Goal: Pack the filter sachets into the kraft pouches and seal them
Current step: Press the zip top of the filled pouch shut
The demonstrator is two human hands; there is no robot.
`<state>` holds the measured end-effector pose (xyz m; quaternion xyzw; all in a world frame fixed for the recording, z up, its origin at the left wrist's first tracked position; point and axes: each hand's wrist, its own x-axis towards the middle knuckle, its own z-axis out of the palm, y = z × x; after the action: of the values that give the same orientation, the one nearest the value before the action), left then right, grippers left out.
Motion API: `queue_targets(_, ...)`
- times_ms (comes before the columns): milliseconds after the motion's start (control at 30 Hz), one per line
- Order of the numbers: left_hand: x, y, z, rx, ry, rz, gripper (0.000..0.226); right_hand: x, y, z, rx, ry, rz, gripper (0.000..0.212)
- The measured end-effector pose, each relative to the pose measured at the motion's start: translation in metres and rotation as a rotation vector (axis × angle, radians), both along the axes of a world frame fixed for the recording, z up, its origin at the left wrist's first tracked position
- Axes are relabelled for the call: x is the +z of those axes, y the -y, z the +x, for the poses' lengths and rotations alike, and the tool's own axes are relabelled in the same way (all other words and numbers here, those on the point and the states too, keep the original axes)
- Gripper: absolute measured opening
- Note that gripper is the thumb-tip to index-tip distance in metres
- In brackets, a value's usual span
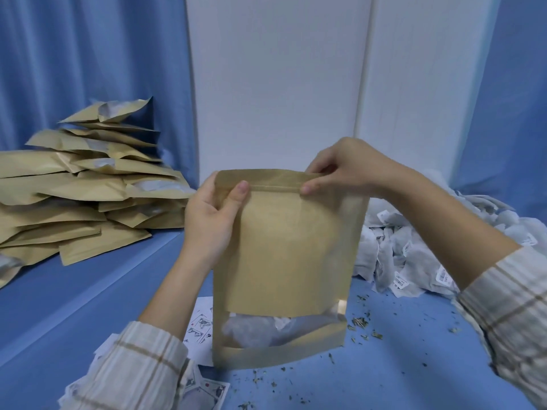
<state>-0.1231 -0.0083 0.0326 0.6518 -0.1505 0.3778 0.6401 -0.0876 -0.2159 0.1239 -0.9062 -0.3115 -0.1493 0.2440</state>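
I see a blue tabletop [97,294] with dried herb crumbs [359,324] scattered at lower right, printed paper sheets [204,327] at bottom centre, blue curtains [74,54] on both sides, and a white panel [275,84] behind.

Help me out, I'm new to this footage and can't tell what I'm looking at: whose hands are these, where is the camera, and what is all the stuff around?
There is no machine: a person wears a camera on the head, looking down at their own hands. Both hands hold one kraft pouch upright over the blue surface. The left hand and right hand pinch its top strip, apparently pressing the seal. Through its clear window, pale filter sachets show inside. Left is a pile of pouches; right, a heap of loose sachets. Leaf crumbs and printed cards lie below.
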Motion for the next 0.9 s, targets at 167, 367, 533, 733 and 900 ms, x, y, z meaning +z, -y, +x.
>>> queue_targets(167,0.000,0.002,-0.003,-0.014,0.051,0.021,0.005,-0.002,-0.007,0.001,-0.017,0.157,-0.059,0.017)
queue_targets(367,-0.001,0.008,0.000,-0.016,0.067,0.043,0.008,-0.007,-0.021,0.001,0.049,0.156,-0.010,0.018)
queue_targets(533,-0.006,0.009,0.002,-0.002,0.048,0.032,0.006,-0.011,-0.033,0.000,0.063,0.214,-0.123,0.021)
queue_targets(733,-0.005,0.005,0.002,0.008,0.075,-0.006,0.006,-0.009,-0.032,0.001,0.048,0.254,-0.073,0.034)
queue_targets(900,-0.002,-0.002,0.005,-0.014,0.072,-0.057,0.007,-0.021,-0.009,0.011,-0.208,0.397,-0.069,0.066)
